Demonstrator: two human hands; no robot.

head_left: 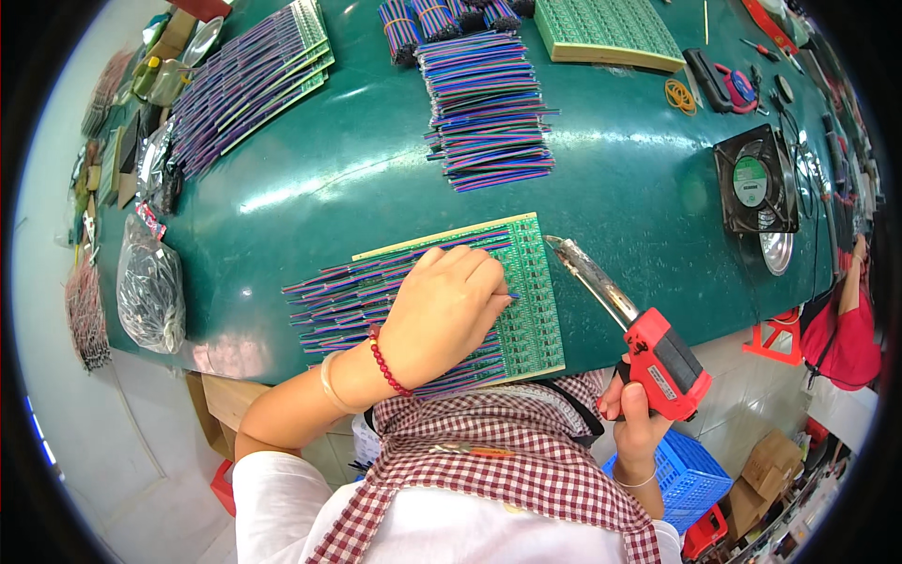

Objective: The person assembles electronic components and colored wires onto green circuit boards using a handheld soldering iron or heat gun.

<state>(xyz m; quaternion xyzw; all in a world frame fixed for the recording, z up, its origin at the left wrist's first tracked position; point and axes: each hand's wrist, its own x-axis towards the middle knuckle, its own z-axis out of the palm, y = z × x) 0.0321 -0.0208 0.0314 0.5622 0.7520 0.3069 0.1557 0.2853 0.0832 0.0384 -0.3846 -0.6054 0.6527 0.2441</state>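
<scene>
In front of me on the table lies a green circuit board panel [531,310] with rows of small parts. Many blue, red and black ribbon wires [329,303] stick out from it to the left. My left hand [456,296] rests over the panel, thumb and fingers pinched together; a bit of blue wire [513,295] shows at the fingertips. My right hand [636,418] grips the handle of a red and black soldering gun [665,365]. Its metal barrel slants up and left, and the tip [552,241] is just right of the panel's upper right corner, apart from it.
Beyond the panel lie a pile of cut wires [489,113] and a stack of bare boards [611,33]. Wired panels [249,80] sit far left, near a plastic bag [150,291] of dark parts. A black fan [756,179] stands right, beside a metal dish [776,254].
</scene>
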